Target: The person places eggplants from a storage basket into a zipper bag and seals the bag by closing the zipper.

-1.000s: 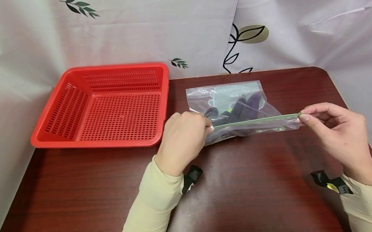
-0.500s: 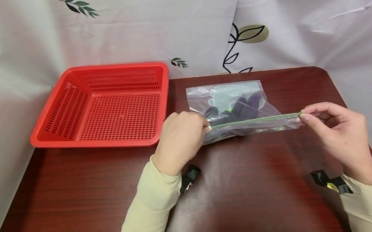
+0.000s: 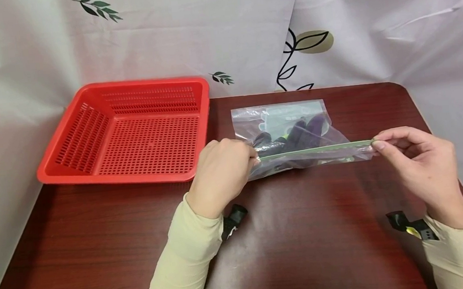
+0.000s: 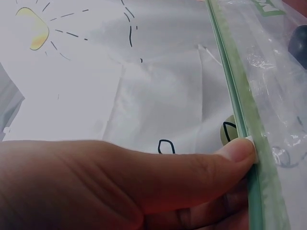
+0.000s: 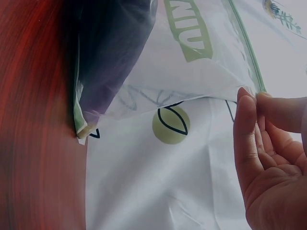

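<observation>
A clear zip bag [image 3: 296,162] stands on the table with its green zip strip [image 3: 315,149] stretched between both hands. Dark, rounded purple-black items and a pale sheet show through the plastic. My left hand [image 3: 222,173] pinches the white slider [image 4: 254,152] at the left part of the strip; its thumb lies over the slider in the left wrist view. At the other end, my right hand [image 3: 427,163] pinches the bag's top corner between thumb and index finger, the remaining fingers loosely bent. Green print [image 5: 192,31] marks the bag's side in the right wrist view.
A red plastic basket [image 3: 151,179] with slotted walls stands left of the bag, close to my left hand. The dark red wooden table [image 3: 307,239] ends at a white patterned cloth [image 3: 246,36] behind. Black cameras sit at both wrists.
My left hand has slid a little to the left along the zip strip, pinching the slider. My right hand holds its corner in the same place.
</observation>
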Demonstrator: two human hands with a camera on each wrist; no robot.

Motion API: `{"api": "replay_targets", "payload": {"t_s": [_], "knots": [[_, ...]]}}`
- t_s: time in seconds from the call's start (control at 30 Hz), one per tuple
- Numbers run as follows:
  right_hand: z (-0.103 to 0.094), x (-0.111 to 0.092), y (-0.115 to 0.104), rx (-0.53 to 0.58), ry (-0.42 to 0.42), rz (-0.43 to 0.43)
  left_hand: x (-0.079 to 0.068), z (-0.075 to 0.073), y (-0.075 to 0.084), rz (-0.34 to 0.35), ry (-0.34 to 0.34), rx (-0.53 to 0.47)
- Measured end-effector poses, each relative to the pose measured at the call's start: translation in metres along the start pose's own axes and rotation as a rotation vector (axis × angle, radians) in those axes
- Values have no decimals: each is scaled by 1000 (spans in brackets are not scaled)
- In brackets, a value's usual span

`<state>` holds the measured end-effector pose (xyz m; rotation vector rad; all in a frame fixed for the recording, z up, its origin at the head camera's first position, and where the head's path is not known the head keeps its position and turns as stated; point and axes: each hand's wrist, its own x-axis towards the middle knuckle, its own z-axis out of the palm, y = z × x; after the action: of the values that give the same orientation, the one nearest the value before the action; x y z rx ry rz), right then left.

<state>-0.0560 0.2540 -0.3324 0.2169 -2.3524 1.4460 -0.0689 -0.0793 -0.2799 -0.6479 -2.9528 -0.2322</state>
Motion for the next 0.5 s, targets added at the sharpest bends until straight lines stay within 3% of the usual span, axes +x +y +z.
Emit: {"api": "replay_targets", "payload": {"t_s": [0.5], "knots": [[1, -1, 3, 8, 3, -28, -3, -3, -5, -20, -33, -23]]}}
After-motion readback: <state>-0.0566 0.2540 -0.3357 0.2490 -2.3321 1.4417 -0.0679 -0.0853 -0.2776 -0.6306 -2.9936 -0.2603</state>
